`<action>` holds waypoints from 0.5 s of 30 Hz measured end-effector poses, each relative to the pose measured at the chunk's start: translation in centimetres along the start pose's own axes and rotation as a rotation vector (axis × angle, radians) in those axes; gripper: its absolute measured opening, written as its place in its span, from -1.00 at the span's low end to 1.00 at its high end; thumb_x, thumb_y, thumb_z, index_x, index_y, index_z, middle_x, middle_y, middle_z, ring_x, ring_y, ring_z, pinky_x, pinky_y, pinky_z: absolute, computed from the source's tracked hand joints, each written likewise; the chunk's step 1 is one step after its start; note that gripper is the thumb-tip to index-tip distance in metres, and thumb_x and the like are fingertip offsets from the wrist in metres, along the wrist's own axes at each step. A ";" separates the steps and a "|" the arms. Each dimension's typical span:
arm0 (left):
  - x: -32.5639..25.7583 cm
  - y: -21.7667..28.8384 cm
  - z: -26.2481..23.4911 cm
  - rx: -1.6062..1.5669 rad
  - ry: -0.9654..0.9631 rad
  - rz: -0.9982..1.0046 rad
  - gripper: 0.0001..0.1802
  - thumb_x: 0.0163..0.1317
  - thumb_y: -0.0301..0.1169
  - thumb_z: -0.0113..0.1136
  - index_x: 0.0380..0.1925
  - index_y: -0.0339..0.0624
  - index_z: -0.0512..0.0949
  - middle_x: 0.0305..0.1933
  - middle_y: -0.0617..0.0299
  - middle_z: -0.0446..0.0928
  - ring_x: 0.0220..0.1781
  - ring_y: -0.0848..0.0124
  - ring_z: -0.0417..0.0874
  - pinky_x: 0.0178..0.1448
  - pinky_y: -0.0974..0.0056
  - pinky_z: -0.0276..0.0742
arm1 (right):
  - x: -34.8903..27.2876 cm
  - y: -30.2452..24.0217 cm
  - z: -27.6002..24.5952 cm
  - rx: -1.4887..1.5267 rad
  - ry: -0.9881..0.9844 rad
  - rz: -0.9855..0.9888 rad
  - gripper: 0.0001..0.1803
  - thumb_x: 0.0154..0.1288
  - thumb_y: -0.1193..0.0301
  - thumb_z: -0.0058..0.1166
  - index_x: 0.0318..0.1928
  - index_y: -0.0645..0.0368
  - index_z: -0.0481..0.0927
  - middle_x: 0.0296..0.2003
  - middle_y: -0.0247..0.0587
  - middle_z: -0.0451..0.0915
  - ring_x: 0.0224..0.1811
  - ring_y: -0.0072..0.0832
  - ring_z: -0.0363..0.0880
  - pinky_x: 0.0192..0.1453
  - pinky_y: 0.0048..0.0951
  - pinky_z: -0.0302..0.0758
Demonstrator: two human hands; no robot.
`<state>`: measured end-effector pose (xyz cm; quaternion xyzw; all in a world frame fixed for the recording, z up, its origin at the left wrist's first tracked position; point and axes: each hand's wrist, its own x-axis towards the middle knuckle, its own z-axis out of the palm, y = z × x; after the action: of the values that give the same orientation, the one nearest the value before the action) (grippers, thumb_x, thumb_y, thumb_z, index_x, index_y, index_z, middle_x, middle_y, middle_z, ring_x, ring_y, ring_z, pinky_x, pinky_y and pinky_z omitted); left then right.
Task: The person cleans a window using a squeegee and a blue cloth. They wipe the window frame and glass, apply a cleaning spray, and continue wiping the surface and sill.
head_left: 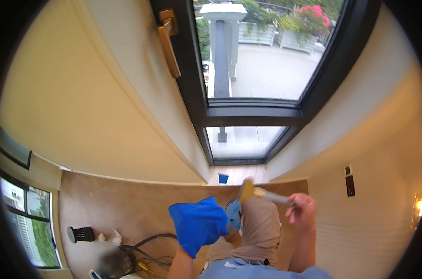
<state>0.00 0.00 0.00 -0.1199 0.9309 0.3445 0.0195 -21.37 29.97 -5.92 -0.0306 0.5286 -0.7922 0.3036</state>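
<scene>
My left hand, hidden inside a bright blue cloth [199, 224], is held up in front of my body; its fingers do not show. In my right hand [302, 208] is a grey-handled tool with a flat yellow head [247, 190], its fingers curled round the handle end. The head points left, over my bent knee and toward the foot of the window. A small blue item [223, 178] lies on the pale sill strip below the glass. Ahead rises the dark-framed window [252, 112], with a bronze handle [169, 43] on its left side.
Pale walls flank the window recess closely on both sides. On the brown floor at left stand a black wire-mesh basket [80, 235], crumpled scraps [117, 237] and a vacuum-like machine with a dark hose [155, 237]. A wall lamp [420, 204] glows at right.
</scene>
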 end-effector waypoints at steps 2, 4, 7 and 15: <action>2.8 -3.4 3.3 -0.447 -0.028 0.045 -0.62 0.34 -0.23 0.47 0.08 -0.12 0.69 0.11 0.04 0.70 0.11 0.23 0.73 0.33 0.13 0.66 | 0.4 1.1 1.8 -0.137 -0.150 0.173 -0.70 0.55 0.39 0.16 -0.10 0.48 0.74 -0.48 0.10 0.74 -0.65 -0.30 0.71 -0.64 -0.40 0.62; 4.1 -5.3 7.7 -0.964 0.088 -0.007 -0.58 0.38 -0.27 0.42 0.16 -0.18 0.63 0.11 0.06 0.69 0.10 0.23 0.72 0.33 0.09 0.67 | 2.0 2.9 3.4 -0.343 -0.308 0.336 -0.68 0.59 0.38 0.14 0.00 0.46 0.76 -0.43 0.07 0.79 -0.59 -0.36 0.74 -0.49 -0.43 0.68; 4.3 -1.6 6.3 -1.273 0.278 -0.244 -0.51 0.47 -0.29 0.33 0.31 -0.23 0.53 0.21 0.04 0.64 0.18 0.22 0.69 0.37 0.05 0.64 | 5.0 -1.9 7.0 -0.379 -0.577 0.598 -0.64 0.68 0.36 0.02 0.25 0.28 0.72 -0.27 -0.07 0.83 -0.41 -0.47 0.80 -0.30 -0.49 0.72; 3.9 12.3 -1.5 -0.789 0.409 -0.497 -0.57 0.47 -0.25 0.33 0.24 -0.19 0.58 0.15 0.07 0.67 0.15 0.27 0.70 0.23 0.11 0.64 | 3.0 -24.4 21.2 -1.130 -1.228 0.730 -0.53 0.70 0.20 -0.02 0.44 0.15 0.44 -0.31 -0.16 0.74 -0.34 -0.52 0.74 -0.19 -0.44 0.68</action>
<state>-6.59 7.22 8.49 -0.4008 0.6580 0.6244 -0.1287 -26.93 17.30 23.48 -0.4221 0.5604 -0.1144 0.7033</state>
